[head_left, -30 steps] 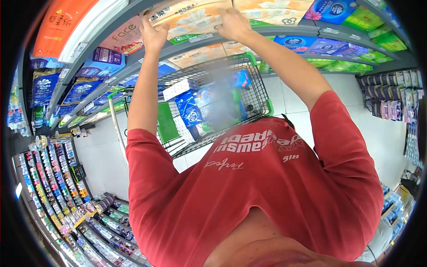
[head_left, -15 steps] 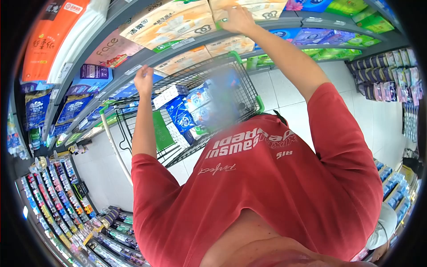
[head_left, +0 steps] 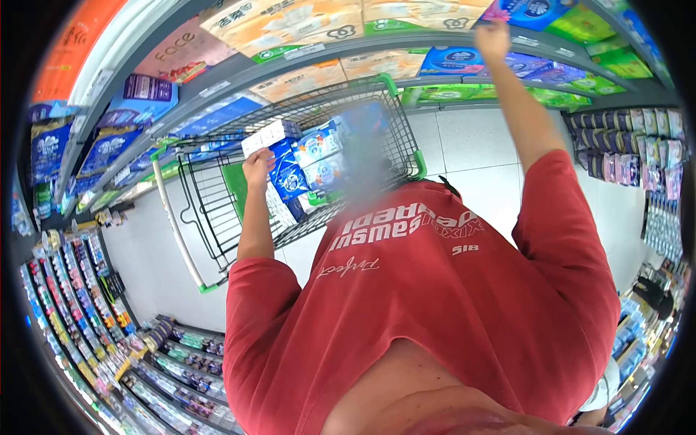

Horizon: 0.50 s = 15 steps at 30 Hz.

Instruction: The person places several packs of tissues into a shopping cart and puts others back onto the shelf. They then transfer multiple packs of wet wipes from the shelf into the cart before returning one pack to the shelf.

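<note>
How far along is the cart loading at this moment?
Done: several blue packs already lie in the wire cart. In hand: the left hand is down at those packs, and the right hand is up at a blue shelf pack on the top shelf. Left: that pack is not yet off the shelf; neither grip is clear.

Red short-slv tee (head_left: 435, 312) w/ white chest lettering (head_left: 406, 226)

Grey blur (head_left: 362, 156) over packs (head_left: 288, 174) in cart (head_left: 210, 210)

"Face" – pink shelf pack (head_left: 170, 49), "818" – red shirt (head_left: 464, 249)
</note>
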Each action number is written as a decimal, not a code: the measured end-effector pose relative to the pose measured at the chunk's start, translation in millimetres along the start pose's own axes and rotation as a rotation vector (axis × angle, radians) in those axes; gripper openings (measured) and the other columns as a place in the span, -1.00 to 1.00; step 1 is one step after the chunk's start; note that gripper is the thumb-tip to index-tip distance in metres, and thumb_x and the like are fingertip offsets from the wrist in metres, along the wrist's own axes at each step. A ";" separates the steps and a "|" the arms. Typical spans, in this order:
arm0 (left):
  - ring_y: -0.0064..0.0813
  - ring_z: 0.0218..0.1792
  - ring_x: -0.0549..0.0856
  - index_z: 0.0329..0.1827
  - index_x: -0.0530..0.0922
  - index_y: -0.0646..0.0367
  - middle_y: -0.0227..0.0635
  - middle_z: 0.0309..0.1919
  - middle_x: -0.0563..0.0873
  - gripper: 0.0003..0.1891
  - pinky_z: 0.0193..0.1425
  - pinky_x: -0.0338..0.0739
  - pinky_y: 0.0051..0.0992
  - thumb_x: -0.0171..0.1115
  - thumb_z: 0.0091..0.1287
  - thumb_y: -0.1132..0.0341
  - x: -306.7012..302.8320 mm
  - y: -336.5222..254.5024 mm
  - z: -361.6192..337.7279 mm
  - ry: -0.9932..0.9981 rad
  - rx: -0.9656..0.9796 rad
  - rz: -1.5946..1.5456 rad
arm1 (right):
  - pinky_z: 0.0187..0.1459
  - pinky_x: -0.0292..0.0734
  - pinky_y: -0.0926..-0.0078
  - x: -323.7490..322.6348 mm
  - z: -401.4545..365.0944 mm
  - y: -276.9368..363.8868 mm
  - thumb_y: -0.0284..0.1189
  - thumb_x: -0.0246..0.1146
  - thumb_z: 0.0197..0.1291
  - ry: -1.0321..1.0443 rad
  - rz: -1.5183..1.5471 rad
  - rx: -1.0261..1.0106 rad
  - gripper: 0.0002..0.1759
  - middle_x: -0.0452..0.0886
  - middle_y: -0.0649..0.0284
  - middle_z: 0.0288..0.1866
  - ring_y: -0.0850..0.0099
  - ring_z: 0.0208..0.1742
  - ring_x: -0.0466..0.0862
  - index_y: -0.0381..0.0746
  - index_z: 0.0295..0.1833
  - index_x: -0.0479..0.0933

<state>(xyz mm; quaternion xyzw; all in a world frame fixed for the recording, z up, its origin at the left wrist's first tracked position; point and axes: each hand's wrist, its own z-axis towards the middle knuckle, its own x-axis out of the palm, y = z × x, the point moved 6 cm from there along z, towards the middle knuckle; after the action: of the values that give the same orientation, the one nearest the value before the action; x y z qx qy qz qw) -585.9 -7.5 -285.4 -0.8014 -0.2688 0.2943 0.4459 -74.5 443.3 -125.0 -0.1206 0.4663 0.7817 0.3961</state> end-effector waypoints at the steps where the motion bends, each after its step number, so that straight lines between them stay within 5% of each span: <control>1: -0.37 -0.26 0.73 0.00 0.58 0.35 -0.16 -0.22 0.74 -0.71 -0.24 0.62 -0.45 0.21 0.25 0.40 -14.7 12.1 0.0 -0.027 -0.014 -0.009 | -0.04 0.57 0.20 -11.4 19.6 -3.1 -0.25 0.29 -0.08 -0.024 0.014 0.072 -0.46 0.69 -0.03 -0.18 0.06 -0.13 0.70 -0.35 0.02 0.53; 5: -0.40 -0.30 0.73 -0.05 0.61 0.35 -0.17 -0.24 0.74 -0.73 -0.27 0.62 -0.47 0.24 0.22 0.39 -40.4 34.5 -11.8 -0.113 -0.069 0.008 | 0.05 0.53 0.25 12.6 60.2 33.0 -0.14 0.35 -0.12 0.260 0.342 0.222 -0.31 0.67 -0.14 -0.07 0.03 -0.01 0.67 -0.42 0.06 0.51; 7: -0.42 -0.33 0.73 -0.06 0.62 0.36 -0.17 -0.26 0.74 -0.73 -0.30 0.62 -0.49 0.23 0.24 0.38 -31.8 39.2 -9.7 -0.109 -0.067 0.002 | 0.17 0.39 0.15 32.2 54.3 67.9 -0.33 0.34 -0.03 0.433 0.433 0.106 -0.30 0.41 -0.27 0.20 -0.11 0.20 0.44 -0.45 0.21 0.33; 9: -0.41 -0.33 0.74 -0.06 0.62 0.34 -0.18 -0.29 0.75 -0.75 -0.32 0.63 -0.50 0.21 0.24 0.39 -8.5 29.7 -20.3 -0.051 -0.046 -0.012 | 0.17 0.36 0.11 50.4 52.0 28.5 -0.30 0.37 -0.14 0.584 0.366 0.226 -0.14 0.39 -0.16 0.23 -0.05 0.19 0.43 -0.40 0.31 0.24; 11: -0.32 -0.19 0.74 0.03 0.59 0.31 -0.14 -0.18 0.74 -0.72 -0.15 0.64 -0.42 0.14 0.29 0.39 16.5 27.8 -34.9 0.032 -0.055 0.009 | 0.16 0.41 0.21 18.3 10.7 23.2 -0.03 0.30 -0.06 0.187 0.044 0.189 -0.21 0.58 -0.26 0.07 -0.05 0.13 0.58 -0.49 0.12 0.48; 13: -0.35 -0.20 0.73 0.04 0.58 0.28 -0.17 -0.17 0.74 -0.71 -0.13 0.63 -0.44 0.14 0.29 0.40 35.7 43.0 -50.3 0.112 -0.083 0.000 | 0.14 0.43 0.18 16.6 -25.5 -21.4 -0.06 0.29 -0.05 0.322 -0.121 0.270 -0.31 0.61 -0.18 0.05 -0.01 0.14 0.59 -0.42 0.04 0.54; 14: -0.37 -0.23 0.73 0.00 0.60 0.30 -0.18 -0.20 0.74 -0.74 -0.12 0.62 -0.46 0.16 0.28 0.40 42.2 44.3 -66.2 0.113 -0.071 0.041 | 0.10 0.45 0.11 9.9 -53.0 -30.3 -0.10 0.21 -0.01 0.182 -0.007 0.008 -0.40 0.63 -0.19 -0.01 -0.07 0.08 0.60 -0.41 -0.03 0.58; 15: -0.38 -0.24 0.73 -0.05 0.62 0.31 -0.20 -0.24 0.74 -0.76 -0.13 0.62 -0.46 0.17 0.29 0.38 40.0 72.9 -64.7 0.114 -0.004 0.122 | 0.07 0.46 0.06 36.8 -74.5 -102.8 -0.08 0.14 0.03 0.478 -0.393 0.080 -0.45 0.63 -0.17 -0.04 -0.08 0.04 0.61 -0.37 -0.09 0.60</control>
<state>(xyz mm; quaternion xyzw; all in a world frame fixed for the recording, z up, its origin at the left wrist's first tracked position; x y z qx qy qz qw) -500.3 -49.1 -330.6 -0.8325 -0.1945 0.2744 0.4402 -37.0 426.4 -250.6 -0.3734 0.5443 0.6207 0.4232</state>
